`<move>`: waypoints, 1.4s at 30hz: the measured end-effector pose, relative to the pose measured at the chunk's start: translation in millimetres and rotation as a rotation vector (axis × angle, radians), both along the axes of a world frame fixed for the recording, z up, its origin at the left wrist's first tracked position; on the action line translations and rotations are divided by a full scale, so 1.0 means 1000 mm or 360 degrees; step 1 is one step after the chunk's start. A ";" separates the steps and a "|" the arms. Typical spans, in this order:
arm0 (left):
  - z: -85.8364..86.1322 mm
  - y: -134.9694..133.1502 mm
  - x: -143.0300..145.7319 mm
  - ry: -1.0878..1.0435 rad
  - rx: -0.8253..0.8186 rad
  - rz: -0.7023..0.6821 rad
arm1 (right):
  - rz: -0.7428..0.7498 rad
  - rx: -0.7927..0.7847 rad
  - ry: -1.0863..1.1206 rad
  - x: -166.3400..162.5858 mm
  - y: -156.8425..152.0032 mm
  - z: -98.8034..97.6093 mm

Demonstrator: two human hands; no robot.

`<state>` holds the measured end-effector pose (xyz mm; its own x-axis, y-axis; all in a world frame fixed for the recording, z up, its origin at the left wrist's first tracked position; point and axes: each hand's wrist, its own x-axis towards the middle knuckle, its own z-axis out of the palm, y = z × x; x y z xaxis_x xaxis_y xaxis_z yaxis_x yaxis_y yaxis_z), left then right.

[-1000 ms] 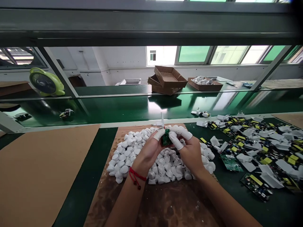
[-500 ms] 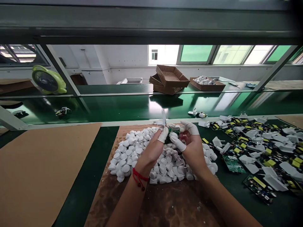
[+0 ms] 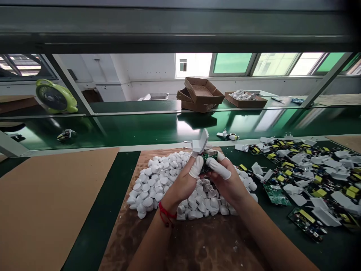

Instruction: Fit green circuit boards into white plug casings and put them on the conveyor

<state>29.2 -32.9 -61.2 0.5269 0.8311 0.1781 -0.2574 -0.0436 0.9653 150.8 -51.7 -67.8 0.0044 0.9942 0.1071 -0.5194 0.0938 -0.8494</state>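
Note:
My left hand (image 3: 184, 178) and my right hand (image 3: 225, 175), white covers on their fingertips, are closed together on a small green circuit board (image 3: 212, 155). A white plastic plug piece (image 3: 200, 142) stands up from the board's left end, above my left thumb. My fingers hide much of the board, including its underside. Both hands are over a pile of small white rounded pieces (image 3: 158, 180), which lies on a brown board (image 3: 180, 244).
At right, many circuit boards with yellow parts and white plug pieces (image 3: 304, 169) cover the green bench. A green belt (image 3: 146, 130) beyond carries a few assemblies (image 3: 67, 135). Brown trays (image 3: 201, 94) and a green fan (image 3: 55, 96) stand behind. Cardboard (image 3: 56, 199) lies at left.
The board has turned in my hands, so the white plug piece now shows its broad side. My right fingers have drawn in closer. The assemblies on the belt have shifted left.

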 end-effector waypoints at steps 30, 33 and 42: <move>0.006 0.003 0.004 0.0296 0.0208 0.0274 | -0.0272 0.0647 -0.0917 0.004 0.005 -0.009; 0.008 0.002 0.004 0.0301 0.0156 0.0289 | -0.0261 0.0589 -0.0890 0.004 0.005 -0.011; 0.003 0.004 0.004 0.0392 0.0235 0.0296 | -0.0269 0.0393 -0.0777 0.002 0.004 -0.015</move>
